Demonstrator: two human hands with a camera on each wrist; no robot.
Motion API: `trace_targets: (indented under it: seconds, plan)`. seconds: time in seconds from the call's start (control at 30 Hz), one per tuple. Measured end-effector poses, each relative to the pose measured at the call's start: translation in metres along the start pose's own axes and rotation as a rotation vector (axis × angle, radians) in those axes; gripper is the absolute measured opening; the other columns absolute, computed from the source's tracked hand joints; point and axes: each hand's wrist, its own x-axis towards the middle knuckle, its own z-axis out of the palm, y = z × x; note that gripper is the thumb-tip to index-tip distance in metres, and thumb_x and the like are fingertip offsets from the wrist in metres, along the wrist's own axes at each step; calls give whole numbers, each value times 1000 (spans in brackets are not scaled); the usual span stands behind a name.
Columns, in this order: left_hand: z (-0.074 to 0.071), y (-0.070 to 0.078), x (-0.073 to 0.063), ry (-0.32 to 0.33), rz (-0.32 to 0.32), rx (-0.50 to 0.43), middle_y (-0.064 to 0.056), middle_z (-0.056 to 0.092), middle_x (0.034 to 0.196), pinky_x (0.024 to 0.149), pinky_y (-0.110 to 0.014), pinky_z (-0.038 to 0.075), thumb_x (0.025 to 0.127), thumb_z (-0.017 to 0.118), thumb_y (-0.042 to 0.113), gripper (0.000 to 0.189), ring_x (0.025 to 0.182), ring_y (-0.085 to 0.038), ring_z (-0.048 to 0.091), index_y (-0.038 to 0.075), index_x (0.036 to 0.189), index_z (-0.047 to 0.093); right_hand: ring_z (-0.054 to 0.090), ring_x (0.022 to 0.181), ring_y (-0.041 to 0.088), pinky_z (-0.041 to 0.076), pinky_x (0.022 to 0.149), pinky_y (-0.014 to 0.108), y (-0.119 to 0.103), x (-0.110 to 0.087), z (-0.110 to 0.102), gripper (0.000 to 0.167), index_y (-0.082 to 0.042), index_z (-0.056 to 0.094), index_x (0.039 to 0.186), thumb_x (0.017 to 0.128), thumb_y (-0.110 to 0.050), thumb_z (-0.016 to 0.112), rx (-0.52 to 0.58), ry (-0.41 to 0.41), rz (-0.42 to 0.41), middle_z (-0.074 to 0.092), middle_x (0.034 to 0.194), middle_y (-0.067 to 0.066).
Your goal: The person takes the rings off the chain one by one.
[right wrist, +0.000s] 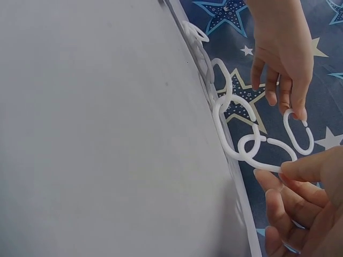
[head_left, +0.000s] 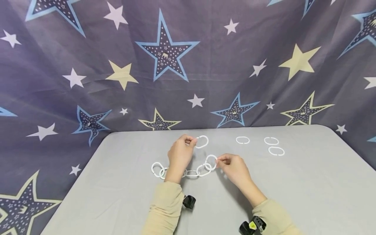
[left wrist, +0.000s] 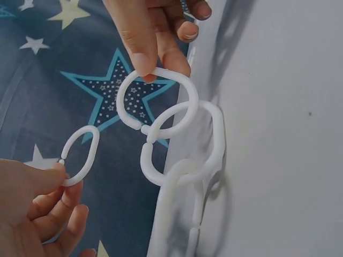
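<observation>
Over the table [head_left: 308, 192], the left hand [head_left: 180, 153] pinches a loose link [left wrist: 94, 151] and the right hand [head_left: 235, 169] the raised end of a chain [left wrist: 218, 128], all probably light, stiff, slightly slick plastic, best pinched between thumb and finger on an unbroken side

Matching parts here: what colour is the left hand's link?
The link is white, clearest in the left wrist view.

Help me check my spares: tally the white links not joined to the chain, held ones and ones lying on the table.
White link held in the left hand: 1
Loose white links on the table: 3
Total: 4
</observation>
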Motion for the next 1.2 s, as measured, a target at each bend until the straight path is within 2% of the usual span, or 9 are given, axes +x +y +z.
trace_targets:
  seconds: [0.2, 0.33, 0.43, 0.5, 0.6, 0.83, 1.03, 1.2]
  plan:
    - [4, 3, 8, -62, 21, 6, 8, 71, 92, 78, -43, 48, 94, 67, 38, 17, 83, -17, 65, 22, 97, 73, 60, 61, 10, 47, 59, 31, 2, -1, 0, 7, -5, 76, 90, 86, -10, 73, 4, 2, 2, 73, 78, 4]
    - [8, 6, 16, -171, 20, -12, 8, 72, 98, 81, -41, 48, 92, 69, 40, 19, 90, -17, 65, 23, 97, 76, 60, 61, 11, 47, 59, 31, 3, -2, 0, 8, -5, 76, 90, 86, -11, 72, 3, 0, 4, 73, 78, 3]
    - [10, 9, 21, -268, 11, -32, 6, 72, 99, 82, -39, 48, 91, 70, 40, 21, 88, -16, 65, 22, 98, 77, 59, 61, 10, 47, 58, 31, 5, -2, 0, 7, -5, 76, 90, 86, -10, 72, 0, 0, 3, 73, 77, 3]
    - [10, 12, 26, -309, 4, -33, 6, 72, 97, 81, -38, 47, 91, 71, 40, 21, 84, -15, 64, 22, 99, 77, 59, 61, 10, 47, 59, 30, 5, -2, 0, 7, -6, 76, 90, 86, -11, 73, -4, 2, 1, 73, 77, 2]
    - [9, 16, 32, -337, 15, -17, 5, 72, 94, 80, -37, 47, 90, 72, 39, 20, 81, -13, 63, 20, 98, 77, 59, 61, 10, 47, 60, 31, 6, -2, -1, 7, -6, 76, 90, 86, -11, 72, -6, 1, -2, 73, 77, 2]
    - [14, 27, 49, -392, 52, 68, 8, 73, 91, 86, -38, 46, 90, 72, 37, 17, 84, -12, 63, 22, 92, 79, 61, 61, 10, 48, 61, 32, 3, 0, -3, 8, -5, 76, 91, 86, -11, 72, -14, 5, -4, 73, 77, 3]
    - [23, 27, 64, -440, 60, 128, 9, 73, 89, 90, -40, 45, 89, 73, 35, 15, 89, -15, 65, 22, 90, 79, 61, 62, 10, 48, 61, 31, 2, 1, -2, 8, -5, 76, 91, 86, -12, 73, -19, 5, -8, 74, 78, 3]
    - [31, 26, 75, -457, 39, 164, 3, 74, 94, 90, -42, 45, 87, 75, 33, 16, 89, -19, 65, 19, 93, 79, 60, 62, 9, 47, 62, 31, -1, 1, -2, 7, -6, 76, 90, 86, -11, 72, -17, 12, -14, 73, 78, 3]
